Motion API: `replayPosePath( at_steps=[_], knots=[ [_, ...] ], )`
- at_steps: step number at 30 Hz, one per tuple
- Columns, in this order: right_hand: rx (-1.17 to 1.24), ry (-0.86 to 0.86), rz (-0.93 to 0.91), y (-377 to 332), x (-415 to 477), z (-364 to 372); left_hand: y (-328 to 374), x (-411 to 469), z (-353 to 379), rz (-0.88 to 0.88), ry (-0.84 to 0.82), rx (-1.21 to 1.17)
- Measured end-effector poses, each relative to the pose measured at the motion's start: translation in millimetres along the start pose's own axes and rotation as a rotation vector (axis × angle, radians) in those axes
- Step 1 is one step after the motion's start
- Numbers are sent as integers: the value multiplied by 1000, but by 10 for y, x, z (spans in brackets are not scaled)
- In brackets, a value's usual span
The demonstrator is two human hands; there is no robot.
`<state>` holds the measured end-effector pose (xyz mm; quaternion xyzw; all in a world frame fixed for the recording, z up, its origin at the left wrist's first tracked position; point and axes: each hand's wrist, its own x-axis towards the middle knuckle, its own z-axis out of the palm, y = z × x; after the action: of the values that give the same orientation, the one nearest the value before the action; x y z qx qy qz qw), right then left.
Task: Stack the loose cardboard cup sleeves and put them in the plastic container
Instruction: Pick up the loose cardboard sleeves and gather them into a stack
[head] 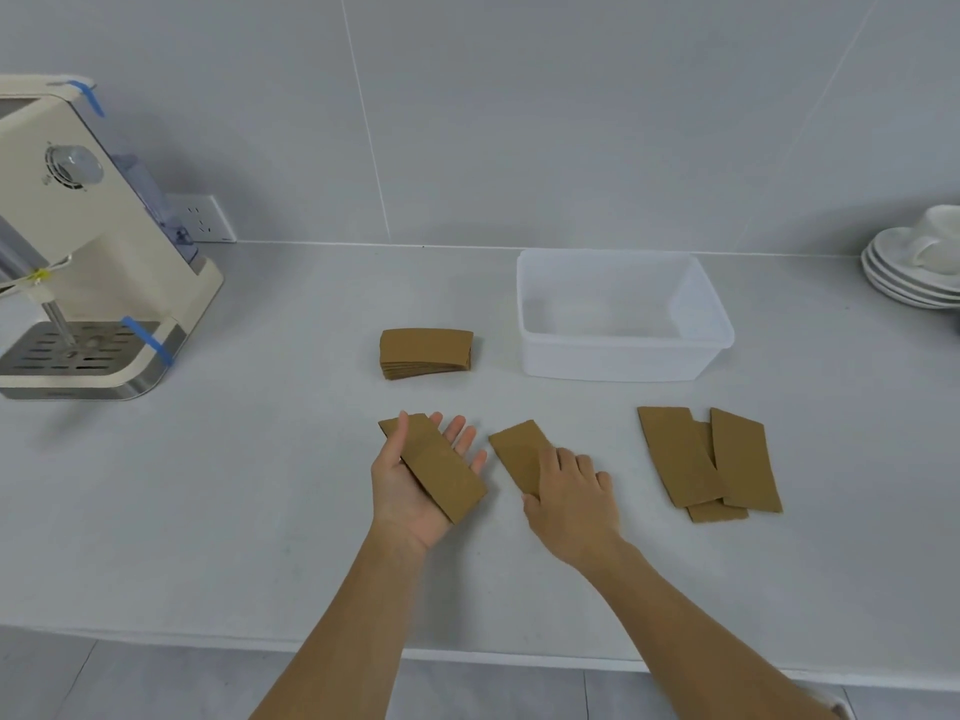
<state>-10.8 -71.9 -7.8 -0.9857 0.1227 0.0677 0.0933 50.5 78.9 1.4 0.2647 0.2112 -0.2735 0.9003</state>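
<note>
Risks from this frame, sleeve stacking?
1. The left hand lies open, palm up, with sleeves resting on it and only the thumb over them; a tilt may spill them.
2. The right hand presses flat on a counter sleeve; it may slide rather than lift.
3. Three overlapping sleeves could scatter if grabbed together.
</note>
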Motion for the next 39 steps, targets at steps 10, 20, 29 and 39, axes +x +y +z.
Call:
replayPosePath(
  at_steps=[10,20,29,39],
  knots=[
    [377,-24,35,-34,69,-668,-23,-39,157,-20,-8,12],
    [626,40,-105,-355,-145,-777,-150,-94,342,-80,-195,112],
    [570,63,-142,-258,-229,-609,-342,-64,471,-134,-215,115],
    [566,-181,-135,174,-183,-761,-612,76,623,-198,-90,231]
  ],
)
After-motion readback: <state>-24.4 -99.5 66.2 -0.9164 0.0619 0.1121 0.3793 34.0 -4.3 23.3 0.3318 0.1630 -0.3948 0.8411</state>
